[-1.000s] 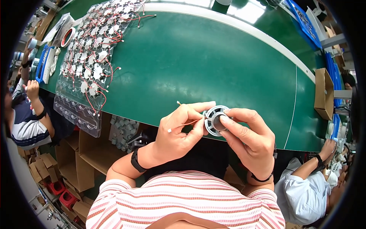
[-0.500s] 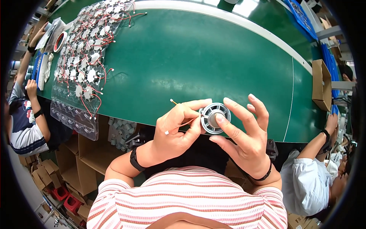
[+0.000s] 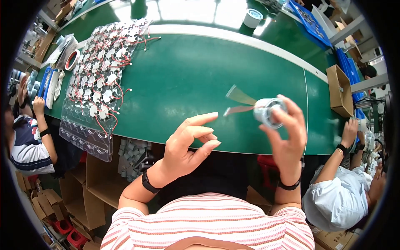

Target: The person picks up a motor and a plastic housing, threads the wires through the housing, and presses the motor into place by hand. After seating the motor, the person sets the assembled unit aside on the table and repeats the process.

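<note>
My right hand (image 3: 287,139) grips a round, light grey plastic part (image 3: 262,112) above the green table, its thumb and fingers around the part's right side. Motion blurs it, along with the two thin wires (image 3: 242,109) that swing out to its left and end in small white connectors. Close by on the left, my left hand (image 3: 185,143) hovers at the table's near edge with fingers apart and nothing in them.
A clear tray (image 3: 85,139) holding several white parts with red wires lies on the left of the green table (image 3: 175,79). A cardboard box (image 3: 339,91) stands right. Beyond the white rail (image 3: 233,36) is a white cylinder (image 3: 252,18). Co-workers sit at both sides.
The grey part has left my left hand and moved right and up in my right hand, its wires trailing. My left hand has let go of the wires. The view has tilted slightly.
</note>
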Motion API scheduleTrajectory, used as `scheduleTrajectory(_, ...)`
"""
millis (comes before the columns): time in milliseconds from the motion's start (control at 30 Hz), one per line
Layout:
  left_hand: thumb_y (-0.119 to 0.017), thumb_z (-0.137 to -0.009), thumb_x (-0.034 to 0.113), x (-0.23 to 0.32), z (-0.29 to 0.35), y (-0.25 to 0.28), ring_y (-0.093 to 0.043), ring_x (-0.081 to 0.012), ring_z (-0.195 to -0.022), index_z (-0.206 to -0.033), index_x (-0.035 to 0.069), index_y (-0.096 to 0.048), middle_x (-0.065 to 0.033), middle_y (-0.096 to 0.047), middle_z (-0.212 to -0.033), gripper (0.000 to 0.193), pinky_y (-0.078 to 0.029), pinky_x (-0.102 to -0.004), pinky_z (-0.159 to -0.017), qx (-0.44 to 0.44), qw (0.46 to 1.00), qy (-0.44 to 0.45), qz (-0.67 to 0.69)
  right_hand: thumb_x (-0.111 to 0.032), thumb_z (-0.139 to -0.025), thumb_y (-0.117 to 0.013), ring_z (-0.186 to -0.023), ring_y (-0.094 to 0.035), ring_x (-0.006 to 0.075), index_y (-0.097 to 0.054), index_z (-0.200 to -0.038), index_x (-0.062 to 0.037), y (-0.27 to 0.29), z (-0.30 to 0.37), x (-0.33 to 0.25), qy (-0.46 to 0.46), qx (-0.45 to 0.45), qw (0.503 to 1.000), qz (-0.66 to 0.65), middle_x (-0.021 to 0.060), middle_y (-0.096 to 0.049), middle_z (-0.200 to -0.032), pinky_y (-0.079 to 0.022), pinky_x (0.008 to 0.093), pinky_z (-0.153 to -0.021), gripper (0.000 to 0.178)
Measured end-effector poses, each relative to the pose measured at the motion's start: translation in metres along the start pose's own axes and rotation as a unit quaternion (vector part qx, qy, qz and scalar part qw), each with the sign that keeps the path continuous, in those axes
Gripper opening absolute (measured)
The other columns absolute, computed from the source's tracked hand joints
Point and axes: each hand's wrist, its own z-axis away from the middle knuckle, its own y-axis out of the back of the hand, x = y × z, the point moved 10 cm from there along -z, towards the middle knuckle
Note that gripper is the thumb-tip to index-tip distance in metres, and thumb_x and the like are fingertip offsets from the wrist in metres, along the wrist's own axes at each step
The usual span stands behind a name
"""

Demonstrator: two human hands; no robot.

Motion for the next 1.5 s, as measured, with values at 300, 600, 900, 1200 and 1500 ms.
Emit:
scheduleTrajectory(300,-0.078,-0.089,0.015,0.002,0.048,0.004,-0.065,-0.0329,-0.115,-0.104,0.001,-0.067,-0.0188,-0.064,-0.131,0.023,-0.052,-0.0426,-0.094,-0.018,0.954,0.136,-0.267,-0.009,-0.089,-0.075,-0.125,-0.057,0.0326,-0.058,-0.133,-0.0037,0.076,0.075,0.196,-0.287,-0.055,0.925,0.244,0.0178,-0.059,-0.136,-0.047,0.0411,-0.106,0.047)
scheduleTrajectory(600,-0.078,-0.087,0.017,0.011,0.078,-0.009,-0.06,-0.0344,-0.123,-0.102,0.002,-0.068,-0.0148,-0.065,-0.127,0.024,-0.047,-0.0463,-0.101,-0.087,0.908,0.177,-0.37,-0.031,-0.094,-0.072,-0.122,-0.058,0.0423,-0.052,-0.143,-0.0102,-0.093,-0.061,0.109,-0.092,-0.261,0.951,0.137,0.0176,-0.049,-0.148,-0.048,0.0456,-0.103,0.056)
scheduleTrajectory(900,-0.079,-0.085,0.013,0.009,0.094,-0.021,-0.063,-0.0332,-0.121,-0.099,0.004,-0.07,-0.0123,-0.07,-0.118,0.019,-0.047,-0.0462,-0.101,-0.049,0.935,0.223,-0.27,-0.044,-0.091,-0.074,-0.113,-0.063,0.0428,-0.052,-0.143,-0.0137,-0.191,-0.053,0.262,-0.257,-0.333,0.851,0.315,0.021,-0.053,-0.136,-0.055,0.0466,-0.094,0.064)
scheduleTrajectory(1200,-0.075,-0.086,0.005,0.017,0.094,0.004,-0.069,-0.032,-0.104,-0.098,0.003,-0.07,-0.012,-0.073,-0.107,0.013,-0.051,-0.0401,-0.092,0.0,0.944,0.242,-0.225,-0.003,-0.08,-0.076,-0.113,-0.06,0.0406,-0.062,-0.127,-0.0123,-0.153,0.001,0.025,-0.031,-0.362,0.919,-0.15,0.0181,-0.049,-0.131,-0.054,0.0416,-0.097,0.05)
scheduleTrajectory(1500,-0.072,-0.088,-0.002,0.001,0.028,0.008,-0.07,-0.0289,-0.097,-0.102,0.0,-0.069,-0.0136,-0.073,-0.108,0.014,-0.055,-0.0353,-0.083,0.033,0.967,0.124,-0.222,0.002,-0.078,-0.077,-0.125,-0.053,0.0392,-0.063,-0.135,-0.0206,-0.095,0.023,-0.05,0.196,-0.405,0.877,-0.167,0.0185,-0.049,-0.142,-0.048,0.0464,-0.105,0.062)
